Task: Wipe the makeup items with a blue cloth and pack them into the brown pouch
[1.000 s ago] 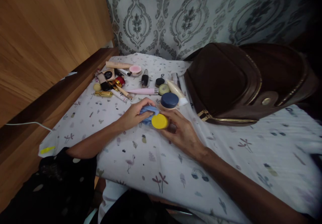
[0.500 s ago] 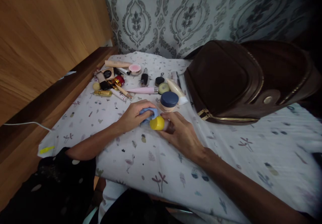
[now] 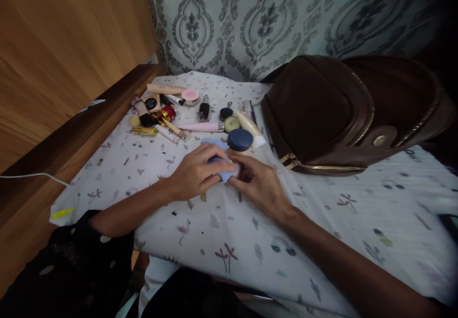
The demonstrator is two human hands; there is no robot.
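My left hand (image 3: 200, 171) is closed on a blue cloth (image 3: 214, 145), which wraps around the yellow cap of a small bottle (image 3: 235, 169). Only a sliver of yellow shows between the fingers. My right hand (image 3: 261, 184) grips the bottle's pale body from the right, and most of it is hidden. Just behind the hands stands a jar with a dark blue lid (image 3: 240, 140). A cream tube (image 3: 252, 127) and a green round pot (image 3: 232, 124) lie beside that jar.
A large brown leather bag (image 3: 322, 117) takes up the right side. Cosmetics lie at the back left, among them a pink compact (image 3: 190, 96), a pink tube (image 3: 202, 127) and a gold tube (image 3: 143, 131). A wooden cabinet (image 3: 71, 36) stands on the left, patterned wallpaper (image 3: 222, 27) behind.
My left hand has moved slightly right with the blue cloth, which now covers the bottle's yellow cap. My right hand keeps its hold on the bottle.
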